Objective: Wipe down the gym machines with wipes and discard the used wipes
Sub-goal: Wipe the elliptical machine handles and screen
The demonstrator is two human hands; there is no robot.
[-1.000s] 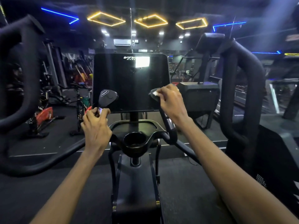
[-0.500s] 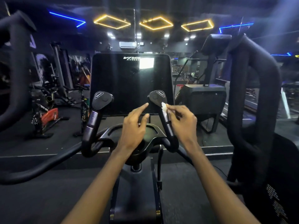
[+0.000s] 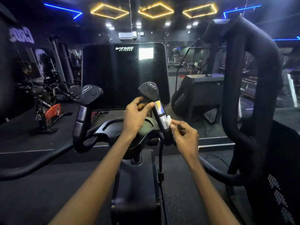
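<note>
The wipe (image 3: pixel 168 119), a small white wad, sits just right of frame centre. It is pressed against the lower metal band of the right grip (image 3: pixel 159 113), on the band's 4 o'clock side. The right hand (image 3: pixel 185 135) pinches it between thumb and fingertips, the other fingers curled in loosely. Holding it so small and tight looks meant to put pressure on the narrow band rather than spread over a wide face.

The left hand (image 3: pixel 136 116) comes in from 7 o'clock and closes round the same grip higher up, thumb and fingers curled on the neck just under its button head. I judge this is to steady the stalk so it does not give under the rubbing. The two hands are near but apart, with the shiny upper band bare between them.

At 9 o'clock of these stands the left grip (image 3: pixel 85 111), with no hand on it. Behind both, toward 12 o'clock, rises the dark screen (image 3: pixel 123 75), a bright reflection near its top. Further out, a thick swing arm (image 3: pixel 250 82) loops at 3 o'clock, with a stepper (image 3: pixel 199 91) between it and the screen. A red-shrouded bike (image 3: pixel 52 111) stands on the floor at 9 o'clock. No bin shows, so discarding is not yet in hand; the step looks like mid-wipe of the right grip.
</note>
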